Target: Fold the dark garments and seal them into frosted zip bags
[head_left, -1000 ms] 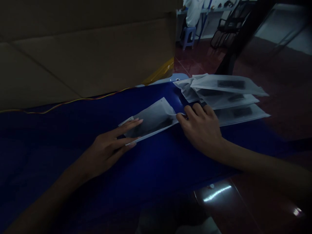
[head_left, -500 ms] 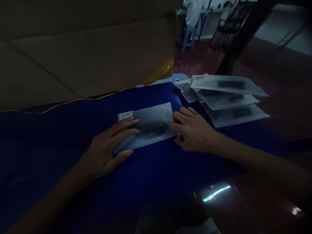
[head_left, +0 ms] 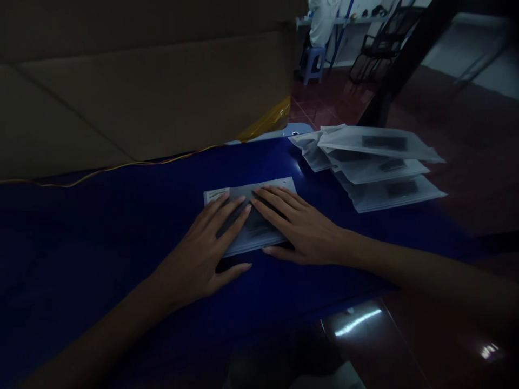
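Observation:
A frosted plastic bag (head_left: 243,242) with something dark inside lies flat on the blue tabletop (head_left: 162,178). At its upper left corner is a white printed label (head_left: 214,194). My left hand (head_left: 206,243) rests spread over the bag's left part, thumb off its near edge. Lying flat over the right part is my right hand (head_left: 302,227), fingers stretched out toward the left fingertips. Both hands are open, and between them they cover much of the bag.
Several similar filled bags (head_left: 389,162) lie in an overlapping pile at the right. A large cardboard box (head_left: 154,102) stands behind the table, with a thin yellow-red wire (head_left: 162,161) along its base. Farther back, a person (head_left: 322,21) sits on a blue stool (head_left: 313,62) near a black chair (head_left: 381,43).
My right hand has let go of the bag's right end and now lies flat on it. My left hand has slid right over the bag, which sits slightly farther right.

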The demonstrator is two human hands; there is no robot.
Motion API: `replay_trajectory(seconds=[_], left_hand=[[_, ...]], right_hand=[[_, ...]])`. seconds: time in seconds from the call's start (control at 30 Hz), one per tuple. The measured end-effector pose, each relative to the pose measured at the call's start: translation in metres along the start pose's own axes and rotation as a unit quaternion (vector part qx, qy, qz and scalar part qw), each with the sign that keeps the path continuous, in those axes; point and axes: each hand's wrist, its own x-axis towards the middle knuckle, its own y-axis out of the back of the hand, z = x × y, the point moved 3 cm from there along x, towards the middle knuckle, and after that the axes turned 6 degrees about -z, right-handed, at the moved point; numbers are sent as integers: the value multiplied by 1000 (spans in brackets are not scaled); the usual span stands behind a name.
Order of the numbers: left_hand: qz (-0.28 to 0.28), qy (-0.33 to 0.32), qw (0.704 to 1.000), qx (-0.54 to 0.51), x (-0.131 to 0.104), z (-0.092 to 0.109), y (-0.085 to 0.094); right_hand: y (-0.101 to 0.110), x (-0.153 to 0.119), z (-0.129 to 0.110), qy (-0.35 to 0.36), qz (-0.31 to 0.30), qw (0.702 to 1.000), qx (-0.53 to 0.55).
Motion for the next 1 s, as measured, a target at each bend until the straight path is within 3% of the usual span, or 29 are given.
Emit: replay_trajectory(seconds=[0.23, 0.5, 1.0], left_hand=[[-40, 3, 999, -5, 0, -1, -5], [-40, -15, 999, 23, 0, 1, -2], [-29, -22, 999, 37, 1, 1, -2]], right_hand=[[-1, -2, 2, 1, -34, 999, 28], [2, -3, 2, 3, -77, 993, 90], [-1, -3, 2, 4, -63, 993, 100]])
